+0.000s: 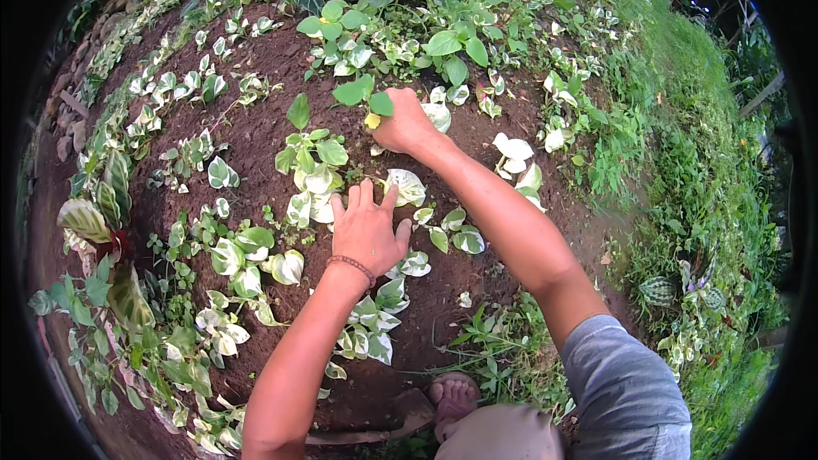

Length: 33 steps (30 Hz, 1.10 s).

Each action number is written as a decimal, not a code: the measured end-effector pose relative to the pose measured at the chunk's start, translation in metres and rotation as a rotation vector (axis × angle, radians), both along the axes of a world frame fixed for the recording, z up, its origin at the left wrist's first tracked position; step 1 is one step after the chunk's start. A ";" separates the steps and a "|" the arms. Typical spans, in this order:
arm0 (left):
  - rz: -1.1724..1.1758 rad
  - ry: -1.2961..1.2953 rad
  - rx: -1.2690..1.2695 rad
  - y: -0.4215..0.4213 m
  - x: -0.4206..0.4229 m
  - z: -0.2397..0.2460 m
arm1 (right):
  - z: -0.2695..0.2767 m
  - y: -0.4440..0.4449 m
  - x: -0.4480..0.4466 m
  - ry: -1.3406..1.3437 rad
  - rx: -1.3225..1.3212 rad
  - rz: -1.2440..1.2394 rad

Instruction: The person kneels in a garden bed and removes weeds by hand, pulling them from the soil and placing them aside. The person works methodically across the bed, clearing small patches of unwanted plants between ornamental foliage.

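Observation:
My right hand [406, 120] is closed low over the soil, around the base of a broad-leaved green weed [353, 92]. One yellow leaf [372, 120] shows beside the knuckles; the fingertips and the stem are hidden. Nearer to me, my left hand [367, 230] lies palm down with its fingers spread and nothing in it. Its fingertips are next to a white-and-green variegated leaf [406, 188] and a clump of variegated pothos-like leaves [313, 195]. Another leafy green plant [312, 150] stands upright just beyond that clump.
Brown soil [255, 134] bears scattered variegated plants [370, 329]. Large striped leaves [118, 230] rise at left, near a stone border [77, 108]. Grass [684, 76] runs along the right. A sandalled foot [455, 396] is beside a brown, curved tool-like object [409, 415].

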<state>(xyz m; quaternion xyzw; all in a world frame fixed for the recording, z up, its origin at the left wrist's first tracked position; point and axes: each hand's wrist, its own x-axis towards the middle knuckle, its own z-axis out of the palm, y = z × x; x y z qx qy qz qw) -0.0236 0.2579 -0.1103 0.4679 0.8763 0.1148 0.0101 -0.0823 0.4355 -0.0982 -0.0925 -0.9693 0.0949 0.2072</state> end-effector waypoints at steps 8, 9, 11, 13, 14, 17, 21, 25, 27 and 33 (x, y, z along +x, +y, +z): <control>-0.025 -0.050 -0.019 -0.007 0.003 0.004 | -0.004 -0.009 0.009 -0.394 -0.113 0.209; -0.034 -0.045 -0.004 -0.011 0.003 0.004 | -0.007 -0.011 0.009 -0.309 -0.249 0.136; -0.040 -0.027 0.030 -0.019 0.003 0.004 | -0.012 -0.016 0.010 -0.150 -0.135 0.310; -0.062 0.012 0.073 -0.025 0.001 0.003 | -0.014 -0.020 0.009 -0.081 -0.099 0.346; -0.069 0.038 0.065 -0.026 0.000 0.002 | -0.014 -0.020 0.009 -0.145 0.012 0.406; -0.078 0.028 0.043 -0.033 -0.004 0.001 | -0.006 -0.018 0.004 -0.294 -0.302 0.328; -0.095 0.032 0.082 -0.046 -0.013 0.002 | 0.003 -0.012 0.004 -0.183 -0.402 0.165; -0.067 0.002 0.223 -0.045 -0.027 -0.001 | -0.004 -0.018 0.008 -0.483 -0.232 0.310; -0.008 0.097 0.268 -0.043 -0.031 -0.004 | -0.013 -0.028 0.010 -0.533 -0.166 0.310; 0.085 0.085 0.253 -0.052 -0.048 -0.004 | -0.022 -0.046 0.015 -0.407 -0.175 0.351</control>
